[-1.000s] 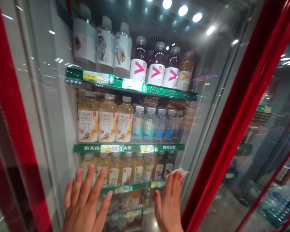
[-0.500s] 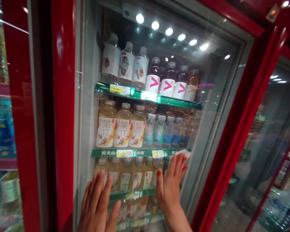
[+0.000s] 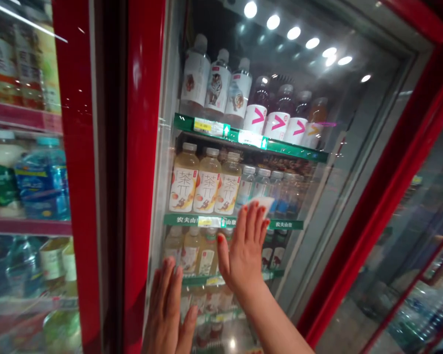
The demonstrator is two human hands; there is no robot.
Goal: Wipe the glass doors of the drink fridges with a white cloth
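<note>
The right hand [image 3: 243, 253] presses a white cloth [image 3: 262, 205] against the drinks fridge's glass door [image 3: 339, 196] under spread fingertips. The left hand [image 3: 167, 307] lies flat on the glass just beside the red door frame [image 3: 143, 147], fingers nearly together.

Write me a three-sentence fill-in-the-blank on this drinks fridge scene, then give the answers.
The hand pressing a white wipe against the clear glass door is the person's ____ one.
The door's glossy metal frame is painted ____.
Dark red bottles with pink chevron labels stand on the ____ shelf in view.

Missing words: right; red; top.
</note>
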